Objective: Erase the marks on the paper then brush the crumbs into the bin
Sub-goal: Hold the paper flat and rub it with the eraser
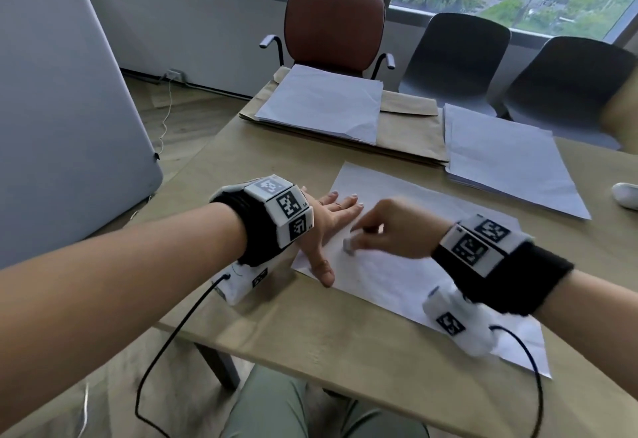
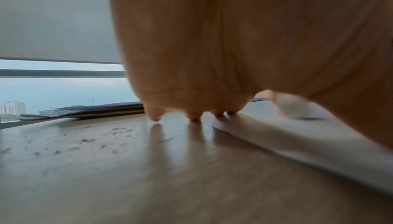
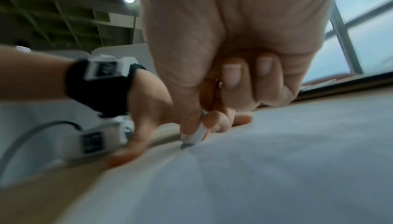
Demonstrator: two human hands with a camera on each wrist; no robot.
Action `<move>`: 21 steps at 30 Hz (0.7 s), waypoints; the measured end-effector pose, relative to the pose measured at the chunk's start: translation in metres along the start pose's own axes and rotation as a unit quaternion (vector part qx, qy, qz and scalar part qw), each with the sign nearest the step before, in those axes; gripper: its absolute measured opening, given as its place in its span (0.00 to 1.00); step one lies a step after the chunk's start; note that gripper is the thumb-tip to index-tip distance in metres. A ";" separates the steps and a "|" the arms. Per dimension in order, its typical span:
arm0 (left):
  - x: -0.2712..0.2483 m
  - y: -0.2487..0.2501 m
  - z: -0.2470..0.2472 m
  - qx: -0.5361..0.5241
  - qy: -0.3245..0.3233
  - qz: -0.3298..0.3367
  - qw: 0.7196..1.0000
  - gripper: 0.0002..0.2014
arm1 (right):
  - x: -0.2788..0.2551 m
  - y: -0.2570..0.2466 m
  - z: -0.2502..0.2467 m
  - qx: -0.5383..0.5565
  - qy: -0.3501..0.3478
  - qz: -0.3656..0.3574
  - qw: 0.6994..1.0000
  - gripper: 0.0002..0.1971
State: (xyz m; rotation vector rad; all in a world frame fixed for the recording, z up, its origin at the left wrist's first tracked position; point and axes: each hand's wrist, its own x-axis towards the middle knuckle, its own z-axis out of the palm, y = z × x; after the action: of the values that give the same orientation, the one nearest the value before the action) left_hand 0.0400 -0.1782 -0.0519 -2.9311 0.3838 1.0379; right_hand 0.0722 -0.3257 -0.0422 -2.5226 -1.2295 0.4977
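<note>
A white sheet of paper (image 1: 407, 265) lies on the wooden table (image 1: 310, 341) in front of me. My left hand (image 1: 328, 227) lies flat with straight fingers and presses the sheet's left edge; its fingertips (image 2: 194, 118) touch table and paper (image 2: 276, 136). My right hand (image 1: 390, 227) pinches a small white eraser (image 1: 348, 246) between thumb and fingers, its tip on the paper just right of the left hand. In the right wrist view the eraser (image 3: 196, 135) meets the paper (image 3: 255, 168) with its dark tip down. Grey eraser crumbs (image 2: 85, 141) lie on the table left of the sheet. No bin is in view.
Stacks of white sheets (image 1: 321, 103) on brown envelopes (image 1: 411, 137) lie at the table's far side, another stack (image 1: 504, 161) at the right. A brown chair (image 1: 333, 27) and two black chairs (image 1: 455, 54) stand behind. A white object (image 1: 626, 194) sits at the right edge.
</note>
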 end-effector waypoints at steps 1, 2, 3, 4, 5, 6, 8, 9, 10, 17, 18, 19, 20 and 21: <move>-0.001 0.001 0.000 -0.004 0.000 0.000 1.000 0.64 | 0.006 0.003 -0.002 -0.011 0.029 0.015 0.999 0.11; -0.001 0.001 0.000 -0.007 0.002 0.000 1.000 0.64 | 0.009 0.004 -0.002 -0.024 0.049 0.024 0.998 0.10; -0.001 0.001 0.000 -0.007 0.004 0.000 1.000 0.64 | 0.008 0.001 0.001 -0.037 0.058 0.022 0.997 0.10; -0.002 0.000 0.000 -0.006 0.006 0.000 1.000 0.64 | 0.004 -0.003 0.006 -0.044 0.051 0.009 0.998 0.10; -0.001 0.000 0.001 -0.001 0.008 -0.001 1.000 0.64 | -0.003 -0.008 0.011 -0.045 0.033 -0.012 0.998 0.10; -0.001 -0.001 0.001 0.006 0.008 -0.001 1.000 0.64 | -0.010 -0.012 0.016 -0.041 0.010 -0.027 0.999 0.11; 0.000 0.000 0.001 0.012 0.007 -0.002 1.000 0.64 | -0.014 -0.014 0.014 -0.033 -0.013 -0.027 0.999 0.13; 0.000 0.000 0.001 0.012 0.005 -0.003 1.000 0.64 | -0.011 -0.012 0.010 -0.037 -0.008 -0.016 0.999 0.13; 0.000 0.000 0.001 0.010 0.004 -0.003 1.000 0.64 | -0.006 -0.009 0.006 -0.045 0.004 -0.002 0.999 0.12; 0.000 -0.002 0.001 0.007 0.009 -0.005 1.000 0.63 | -0.019 -0.019 0.019 -0.047 -0.001 -0.015 0.999 0.13; 0.001 -0.002 0.001 0.011 0.006 -0.004 1.000 0.64 | -0.022 -0.020 0.018 -0.037 -0.020 -0.015 0.999 0.14; 0.000 -0.001 0.001 0.015 0.004 -0.005 1.000 0.64 | -0.021 -0.019 0.014 -0.031 -0.026 -0.005 0.999 0.13; 0.000 0.000 0.001 0.017 0.003 -0.006 1.000 0.64 | -0.016 -0.015 0.009 -0.034 -0.017 0.008 0.999 0.12; 0.000 0.000 0.000 0.017 0.003 -0.008 1.000 0.64 | -0.010 -0.010 0.004 -0.044 0.003 0.021 0.999 0.12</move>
State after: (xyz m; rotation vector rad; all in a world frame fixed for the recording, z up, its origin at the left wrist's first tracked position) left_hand 0.0395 -0.1782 -0.0522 -2.9045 0.3729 1.0100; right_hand 0.0577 -0.3271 -0.0404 -2.6271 -1.2244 0.4547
